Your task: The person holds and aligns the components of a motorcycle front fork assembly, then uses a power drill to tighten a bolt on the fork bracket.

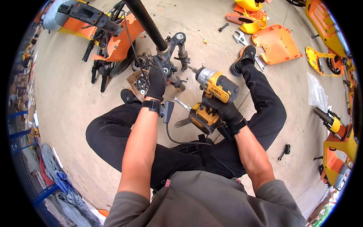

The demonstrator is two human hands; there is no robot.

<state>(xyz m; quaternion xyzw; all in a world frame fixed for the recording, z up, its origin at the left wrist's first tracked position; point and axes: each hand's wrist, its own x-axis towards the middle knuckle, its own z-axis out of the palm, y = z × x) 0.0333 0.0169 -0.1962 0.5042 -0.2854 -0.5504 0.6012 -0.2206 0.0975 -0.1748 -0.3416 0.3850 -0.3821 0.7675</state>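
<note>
My left hand (156,81), in a black glove, is closed around the lower clamp of a dark metal fork assembly (174,41). A long black tube (145,19) rises from that assembly toward the top edge. In my gloved right hand (226,110) is a yellow and black cordless impact driver (221,87). Its bit points up and left toward the fork, with a gap between the two. Just below the fork a combination wrench (182,104) lies on the floor. Beside my left hand sits a cardboard box (133,78) of small metal parts, partly hidden by the hand.
A partly stripped orange and black vehicle (121,41) stands at the far left. An adjustable wrench (239,38) lies by my right shoe (245,56), near an orange panel (278,44). Clear plastic film (317,90) and a yellow-orange scooter (336,147) are at right.
</note>
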